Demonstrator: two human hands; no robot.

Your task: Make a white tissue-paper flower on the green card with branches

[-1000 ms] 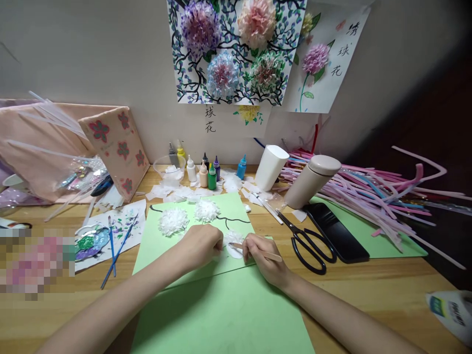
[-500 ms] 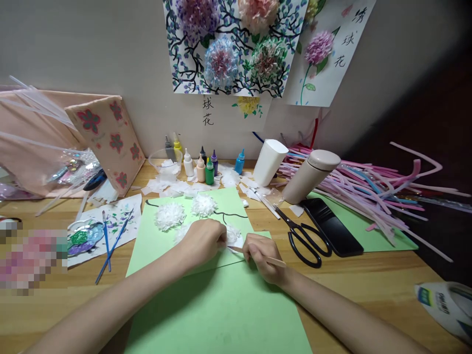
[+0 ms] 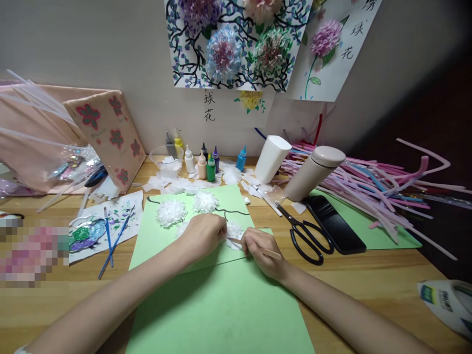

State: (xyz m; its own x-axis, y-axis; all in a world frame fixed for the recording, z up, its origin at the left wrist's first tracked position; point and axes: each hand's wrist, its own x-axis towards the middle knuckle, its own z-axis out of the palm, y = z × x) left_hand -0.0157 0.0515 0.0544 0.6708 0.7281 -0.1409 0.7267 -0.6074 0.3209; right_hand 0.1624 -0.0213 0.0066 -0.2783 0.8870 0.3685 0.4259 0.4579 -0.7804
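My right hand [image 3: 262, 251] is closed round a thin wooden stick [image 3: 271, 253], whose tip points left toward white paper petals [image 3: 234, 231] on the green card [image 3: 151, 236]. Over the same card my left hand [image 3: 207, 233] is curled, its fingertips pinched at the stick's tip; whatever they hold is hidden. Two fluffy white paper flowers, a left one [image 3: 171, 212] and a right one [image 3: 205, 202], sit farther back on the card. Another white flower is partly covered by my left hand. A dark drawn branch [image 3: 236, 212] runs beside them.
Black-handled scissors [image 3: 308, 241] and a phone [image 3: 334, 223] lie to the right, near a tilted-looking bottle [image 3: 315, 173] and pipe cleaners [image 3: 368, 191]. Paint bottles [image 3: 211, 168] and paper scraps [image 3: 177, 186] line the back. Brushes [image 3: 116, 243] and a palette [image 3: 86, 233] lie left.
The view has shifted slightly. Both hands stay close together over the card; the stick in my right hand has turned a little and its tip is nearer my left fingers.
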